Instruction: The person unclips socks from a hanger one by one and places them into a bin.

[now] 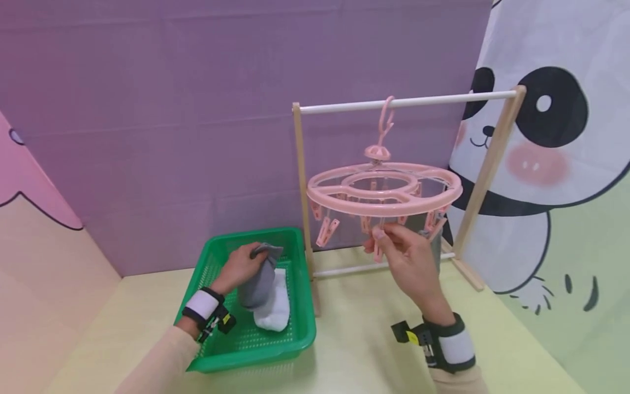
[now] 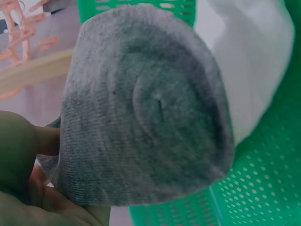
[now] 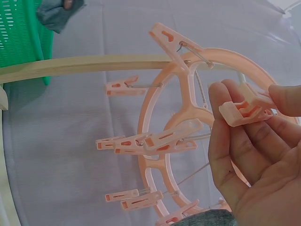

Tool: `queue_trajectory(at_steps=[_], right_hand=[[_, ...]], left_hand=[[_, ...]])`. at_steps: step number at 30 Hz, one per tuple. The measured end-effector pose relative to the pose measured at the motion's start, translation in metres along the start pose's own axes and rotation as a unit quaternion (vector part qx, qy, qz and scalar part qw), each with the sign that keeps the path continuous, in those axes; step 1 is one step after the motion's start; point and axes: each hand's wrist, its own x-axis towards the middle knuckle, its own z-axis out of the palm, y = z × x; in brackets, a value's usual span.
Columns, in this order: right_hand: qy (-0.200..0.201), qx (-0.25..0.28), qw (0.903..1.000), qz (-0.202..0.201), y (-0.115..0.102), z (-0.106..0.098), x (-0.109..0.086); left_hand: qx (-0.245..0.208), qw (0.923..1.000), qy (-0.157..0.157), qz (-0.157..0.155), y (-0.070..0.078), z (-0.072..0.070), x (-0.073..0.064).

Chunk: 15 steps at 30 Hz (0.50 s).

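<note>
My left hand (image 1: 240,269) grips a grey sock (image 1: 258,285) by its upper end over the green basket (image 1: 306,323). In the left wrist view the rounded, ribbed lower part of the grey sock (image 2: 146,108) fills the middle. Beside it, a white sock (image 1: 276,306) lies in the basket. My right hand (image 1: 412,265) pinches a pink clothespin (image 3: 247,110) between thumb and fingers, under the front rim of a round pink hanger (image 1: 389,208). Seen from the right wrist, the clothespin's jaws stand apart with nothing between them.
The hanger hooks over the white bar (image 1: 443,99) of a wooden rack (image 1: 492,164). Several other clothespins (image 1: 327,231) dangle around the ring. A grey cloth (image 3: 207,219) hangs at the hanger's right side, partly behind my right hand. The rack's left foot (image 1: 315,298) stands close to the basket.
</note>
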Motion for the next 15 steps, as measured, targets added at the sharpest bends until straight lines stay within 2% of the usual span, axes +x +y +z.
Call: queue_trajectory(at_steps=[7, 15], right_hand=[[0.0, -0.005, 1.0, 0.003, -0.003, 0.001, 0.004], [-0.001, -0.001, 0.9999, 0.013, -0.002, 0.002, 0.002]], left_hand=[[0.034, 0.9973, -0.036, -0.054, -0.02, -0.002, 0.005], [0.068, 0.9889, -0.099, -0.088, -0.04, -0.009, 0.008]])
